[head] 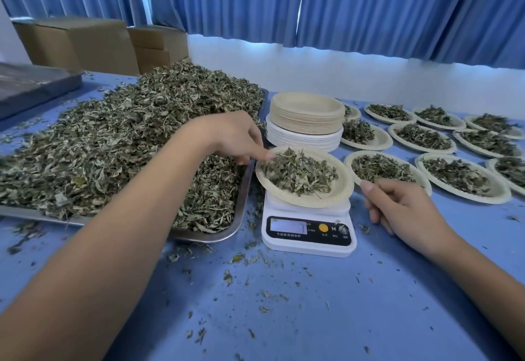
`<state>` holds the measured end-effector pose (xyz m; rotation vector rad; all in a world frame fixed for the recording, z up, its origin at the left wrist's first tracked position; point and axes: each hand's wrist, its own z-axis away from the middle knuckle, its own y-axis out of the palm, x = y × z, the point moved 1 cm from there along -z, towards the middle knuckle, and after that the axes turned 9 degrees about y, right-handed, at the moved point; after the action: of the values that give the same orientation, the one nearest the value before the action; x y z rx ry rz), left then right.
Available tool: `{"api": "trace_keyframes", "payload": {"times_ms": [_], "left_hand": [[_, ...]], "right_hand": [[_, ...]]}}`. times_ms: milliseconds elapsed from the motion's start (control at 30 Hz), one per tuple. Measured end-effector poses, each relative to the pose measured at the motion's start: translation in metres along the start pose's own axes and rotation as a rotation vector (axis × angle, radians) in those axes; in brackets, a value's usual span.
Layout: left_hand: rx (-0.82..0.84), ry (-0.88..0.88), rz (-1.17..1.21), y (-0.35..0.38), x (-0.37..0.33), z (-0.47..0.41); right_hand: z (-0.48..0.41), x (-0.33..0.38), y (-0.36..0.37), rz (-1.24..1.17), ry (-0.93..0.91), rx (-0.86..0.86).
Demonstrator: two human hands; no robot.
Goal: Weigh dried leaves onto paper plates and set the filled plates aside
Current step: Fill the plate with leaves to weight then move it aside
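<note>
The paper plate of dried leaves on the scale looks light, floppy and spill-prone, best lifted level by its rim, where the left hand pinches leaves and the right hand waits, fingers loosely curled and empty.

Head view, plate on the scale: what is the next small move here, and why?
Probably the left hand should lift clear of the plate: its fingertips are on the leaves at the left rim, which could skew the scale. The display is unreadable here. The right hand rests beside the right rim.
</note>
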<state>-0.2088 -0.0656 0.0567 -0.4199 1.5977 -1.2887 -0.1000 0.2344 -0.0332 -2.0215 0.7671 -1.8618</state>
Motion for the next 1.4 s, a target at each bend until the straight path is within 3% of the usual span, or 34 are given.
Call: {"api": "trace_keyframes", "payload": {"times_ms": [200,467,600,700,867,1167,1400], "left_hand": [[-0.006,-0.004,-0.041,0.023,-0.008,-0.018],[-0.014,0.066,0.025,0.040,-0.044,-0.036],[0.012,0.073,0.342,0.057,-0.082,-0.055],[-0.115,0.102,0.542,0.078,-0.118,-0.078],[-0.291,0.155,0.504,0.110,-0.171,-0.126],[-0.143,-0.140,0.924,0.130,-0.214,-0.220],[-0.201,-0.148,0.898,0.124,-0.240,-0.313]], "right_hand": [[0.001,0.013,0.015,-0.200,0.115,0.070],[-0.002,0.016,-0.010,-0.549,0.457,0.039],[-0.005,-0.001,-0.047,-0.553,0.500,-0.043],[-0.004,-0.021,-0.079,-0.553,0.527,-0.080],[-0.011,-0.045,-0.125,-0.622,0.502,-0.172],[-0.071,-0.077,-0.195,-0.661,0.585,-0.308],[-0.162,-0.109,-0.237,-0.549,0.635,-0.406]]}}
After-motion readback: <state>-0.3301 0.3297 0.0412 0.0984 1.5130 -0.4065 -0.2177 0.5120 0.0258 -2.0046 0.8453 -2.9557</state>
